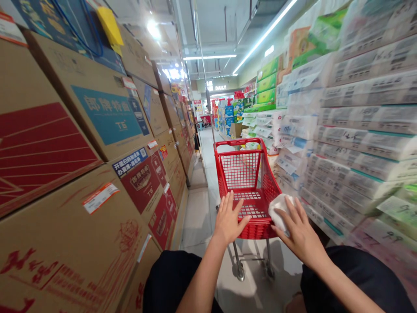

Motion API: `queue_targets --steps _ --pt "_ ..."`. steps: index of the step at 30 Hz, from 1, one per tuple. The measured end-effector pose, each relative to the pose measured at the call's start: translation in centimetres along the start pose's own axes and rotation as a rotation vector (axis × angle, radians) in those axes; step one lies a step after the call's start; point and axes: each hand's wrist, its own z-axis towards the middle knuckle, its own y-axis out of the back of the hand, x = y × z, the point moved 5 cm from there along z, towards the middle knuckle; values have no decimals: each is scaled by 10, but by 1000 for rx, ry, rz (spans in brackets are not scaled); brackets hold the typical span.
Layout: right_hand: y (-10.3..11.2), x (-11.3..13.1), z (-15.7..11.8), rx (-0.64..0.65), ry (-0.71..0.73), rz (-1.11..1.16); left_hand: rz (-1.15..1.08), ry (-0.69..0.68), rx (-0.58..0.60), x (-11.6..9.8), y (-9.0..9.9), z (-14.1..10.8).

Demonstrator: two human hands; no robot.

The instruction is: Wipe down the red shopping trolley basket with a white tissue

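Note:
A red shopping cart point(250, 191) with a mesh basket stands in the aisle ahead of me. My left hand point(229, 218) is at the near left of the basket, fingers spread and nothing in it. At the near right corner, my right hand point(295, 226) lies over a crumpled white cloth point(278, 208), pressing it near the basket's side. The fingers of that hand are extended over the cloth. Whether the left hand touches the basket cannot be made out.
Stacked cardboard boxes point(104, 108) line the left side. Piled packs of tissue paper point(365, 117) rise along the right, slightly blurred. A thin metal pole point(208, 100) stands beyond the cart. My dark-clothed knees are at both lower sides.

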Motion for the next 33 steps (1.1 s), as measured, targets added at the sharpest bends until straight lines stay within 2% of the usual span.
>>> queue_targets --steps 3,5,7,11,13,15,17,19,21,23,27,29,31,33 --pt "-3 -5 -2 22 14 -9 -1 -2 2 -1 -1 0" --pt "-5 1 -3 42 35 -21 0 6 7 -1 -1 1" --pt "-8 16 -1 50 57 -41 -3 19 16 -1 -3 3" --pt "-16 64 9 64 122 -59 -25 19 49 2 -4 4" --pt "-19 77 12 77 151 -67 -30 -1 81 6 -4 4" --pt "-18 73 12 106 185 -71 -32 -14 108 10 -4 4" --pt "-13 55 9 124 202 -69 -41 -16 121 14 -4 3" --pt "-9 32 6 110 177 -75 -53 -16 129 13 -5 4" --pt "-7 19 5 79 127 -89 -63 -13 137 9 -6 5" --pt "-11 27 8 58 96 -99 -68 -2 139 5 -8 7" --pt "-28 82 20 73 165 -71 -79 14 136 4 -12 10" --pt "-31 99 27 91 220 -40 -94 16 134 9 -13 11" --pt "-30 96 30 119 250 -13 -112 19 136 15 -13 10" --pt "-26 74 32 143 231 -1 -121 21 140 21 -14 10"
